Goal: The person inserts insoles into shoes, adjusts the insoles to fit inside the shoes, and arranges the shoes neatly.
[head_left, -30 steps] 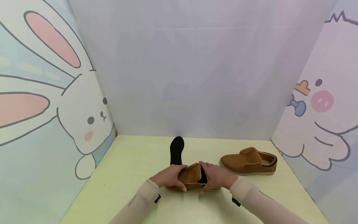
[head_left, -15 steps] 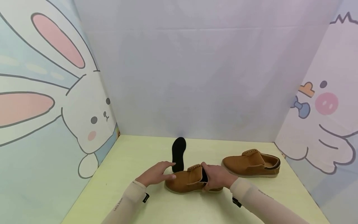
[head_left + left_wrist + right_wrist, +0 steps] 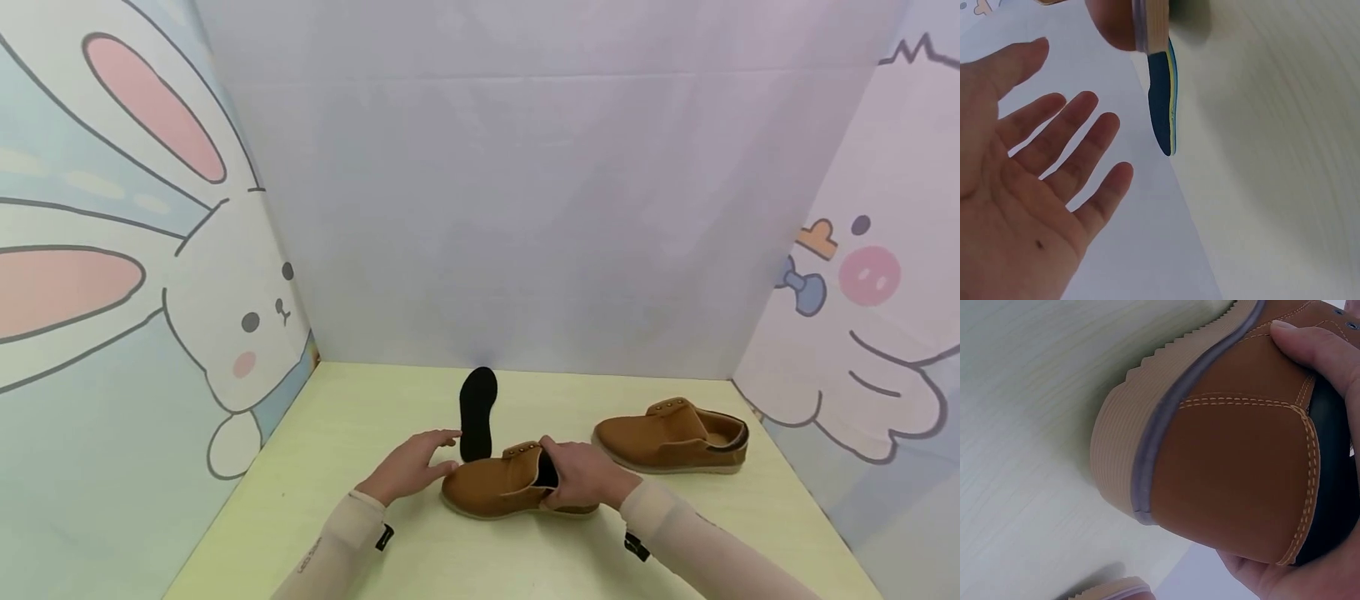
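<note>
Surface of pale yellow carries a brown lace-up shoe, upright near the middle with its toe to the left; a matching shoe stands beyond it to the right. The held shoe looks moderately weighty, its ridged sole probably stiff and its upper more yielding, so the collar should give a secure grip. The right hand is curled round that collar. The left hand, fingers spread and holding nothing, hangs just beside the toe. Beyond the toe lies a black insole, likely light and bendy, best pinched by its layered edge.
</note>
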`<state>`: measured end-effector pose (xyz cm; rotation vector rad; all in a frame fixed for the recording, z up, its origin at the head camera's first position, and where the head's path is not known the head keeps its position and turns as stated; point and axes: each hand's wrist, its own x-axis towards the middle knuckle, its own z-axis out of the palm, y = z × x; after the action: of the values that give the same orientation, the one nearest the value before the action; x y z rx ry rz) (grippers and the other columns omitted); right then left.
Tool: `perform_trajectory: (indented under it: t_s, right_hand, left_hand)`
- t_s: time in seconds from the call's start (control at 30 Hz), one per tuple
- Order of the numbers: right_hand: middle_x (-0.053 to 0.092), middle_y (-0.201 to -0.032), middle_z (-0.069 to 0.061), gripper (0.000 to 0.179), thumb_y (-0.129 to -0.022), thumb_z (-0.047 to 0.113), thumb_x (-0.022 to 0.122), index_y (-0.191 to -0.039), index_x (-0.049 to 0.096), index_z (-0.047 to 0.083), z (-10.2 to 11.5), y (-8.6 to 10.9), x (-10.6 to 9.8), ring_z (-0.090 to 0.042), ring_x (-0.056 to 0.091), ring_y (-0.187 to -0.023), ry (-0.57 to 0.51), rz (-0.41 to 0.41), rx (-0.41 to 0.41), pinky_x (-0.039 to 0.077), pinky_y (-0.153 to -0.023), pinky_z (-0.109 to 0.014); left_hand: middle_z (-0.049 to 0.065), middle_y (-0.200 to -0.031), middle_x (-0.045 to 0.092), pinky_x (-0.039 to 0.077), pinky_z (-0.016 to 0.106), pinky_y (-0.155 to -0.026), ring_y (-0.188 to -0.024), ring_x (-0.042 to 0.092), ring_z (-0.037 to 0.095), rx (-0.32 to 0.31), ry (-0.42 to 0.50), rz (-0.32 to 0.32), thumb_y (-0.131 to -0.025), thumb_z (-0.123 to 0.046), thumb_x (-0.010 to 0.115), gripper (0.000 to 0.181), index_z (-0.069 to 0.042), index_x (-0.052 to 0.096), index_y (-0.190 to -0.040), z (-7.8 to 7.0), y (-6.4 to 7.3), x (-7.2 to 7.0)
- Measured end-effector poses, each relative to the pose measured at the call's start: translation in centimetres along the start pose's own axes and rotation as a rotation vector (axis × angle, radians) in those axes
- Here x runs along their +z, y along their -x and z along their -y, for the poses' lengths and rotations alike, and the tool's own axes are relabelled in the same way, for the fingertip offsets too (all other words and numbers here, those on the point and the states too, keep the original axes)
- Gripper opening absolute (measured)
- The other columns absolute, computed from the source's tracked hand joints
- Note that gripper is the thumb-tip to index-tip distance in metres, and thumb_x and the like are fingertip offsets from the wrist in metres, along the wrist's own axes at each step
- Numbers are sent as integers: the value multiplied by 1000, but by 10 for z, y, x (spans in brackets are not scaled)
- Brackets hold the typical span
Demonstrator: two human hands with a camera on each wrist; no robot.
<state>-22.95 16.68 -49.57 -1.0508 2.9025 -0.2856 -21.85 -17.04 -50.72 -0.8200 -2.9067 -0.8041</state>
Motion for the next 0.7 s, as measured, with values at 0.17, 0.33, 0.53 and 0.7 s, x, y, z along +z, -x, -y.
perform_trajectory:
  t_s: [0.17,0.33,0.53,0.7]
  right_hand:
    - [59,-78,9,70,-69,52,89,-115,48,17,-2,5,-10,-8,53,-61,52,-35,-46,43,-50,-31]
    - [58,-79,11,70,-72,51,87,-120,49,17,-8,11,-33,-5,51,-61,94,-64,-59,43,-51,-29]
    - [63,-88,9,71,-75,51,86,-126,51,15,-25,12,-76,-7,55,-68,98,-131,-14,46,-57,-31]
    - [69,-97,-1,87,-77,53,85,-140,45,8,-53,10,-112,-15,62,-75,82,-180,75,51,-62,-38]
  left_hand:
    - [9,-127,67,50,50,-97,-117,63,29,-6,7,-45,-100,-23,67,47,-7,56,-143,3,1,-7]
    - [9,-128,66,51,49,-96,-116,63,28,18,-9,-63,-101,-21,65,42,-6,58,-140,9,0,-11]
    - [12,-131,65,49,51,-98,-118,62,31,20,22,-65,-102,-18,64,39,-5,59,-139,12,0,-13]
    - [9,-134,63,47,51,-101,-123,59,31,13,30,-50,-102,-21,64,39,-5,61,-138,12,2,-12]
